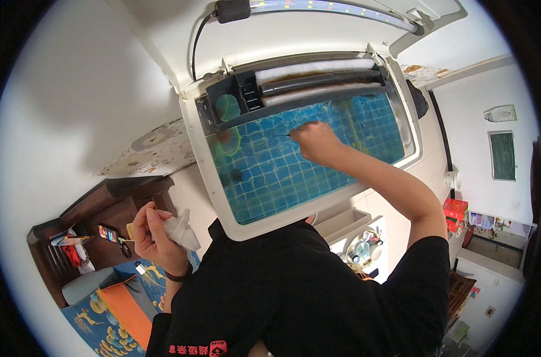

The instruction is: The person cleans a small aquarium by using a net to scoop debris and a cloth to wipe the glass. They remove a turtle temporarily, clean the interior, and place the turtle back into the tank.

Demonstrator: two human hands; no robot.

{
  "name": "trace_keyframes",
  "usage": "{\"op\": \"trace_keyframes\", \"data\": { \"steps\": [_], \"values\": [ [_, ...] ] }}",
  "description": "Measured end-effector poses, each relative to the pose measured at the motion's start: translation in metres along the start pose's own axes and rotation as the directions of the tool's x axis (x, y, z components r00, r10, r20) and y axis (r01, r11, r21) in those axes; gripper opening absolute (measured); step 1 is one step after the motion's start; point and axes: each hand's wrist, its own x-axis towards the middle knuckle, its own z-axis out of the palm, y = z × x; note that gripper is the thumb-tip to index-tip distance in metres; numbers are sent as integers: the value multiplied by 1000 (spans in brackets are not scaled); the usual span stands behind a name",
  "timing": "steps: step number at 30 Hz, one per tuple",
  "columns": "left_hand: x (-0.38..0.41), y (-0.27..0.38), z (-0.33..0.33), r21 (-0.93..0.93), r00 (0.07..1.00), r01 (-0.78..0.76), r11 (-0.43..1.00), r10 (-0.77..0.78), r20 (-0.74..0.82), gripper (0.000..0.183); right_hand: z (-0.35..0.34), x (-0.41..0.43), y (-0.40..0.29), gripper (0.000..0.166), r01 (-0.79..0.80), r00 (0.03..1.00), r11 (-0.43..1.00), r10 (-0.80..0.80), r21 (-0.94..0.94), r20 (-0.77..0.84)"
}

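Observation:
An aquarium [228, 230] with a white rim stands before me, its lid raised. Blue water [270, 169] fills it, with a grid pattern showing through. My right hand [316, 140] is above the water, fingers pinched on a thin dark object [287, 134] too small to name. To the left of the tank, my left hand [159, 234] is raised with a crumpled white tissue or wrapper [184, 231] in it. Something pale yellow [130, 231] shows at the edge of that hand; whether I hold it is unclear.
A black filter tray with white filter wool [315, 70] runs along the tank's back. An LED light bar [328, 8] is fixed to the raised lid. A round green net [229, 140] shows at the left. A wooden bench [150, 196] and a table with a round tray [364, 252] flank me.

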Motion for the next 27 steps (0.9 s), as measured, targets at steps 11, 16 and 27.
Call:
{"op": "trace_keyframes", "data": {
  "steps": [11,16,27],
  "values": [
    [1,3,7,-7,999,-27,1000,27,34,17,-56,-50,5,21,-45,988,994,59,98,-140],
    [1,3,7,-3,998,13,1000,-12,56,18,-72,-76,10,14,-29,966,975,84,220,-245],
    [3,8,14,81,971,5,997,-24,236,15,-129,-134,7,11,-256,920,861,357,440,-162]
  ]
}}
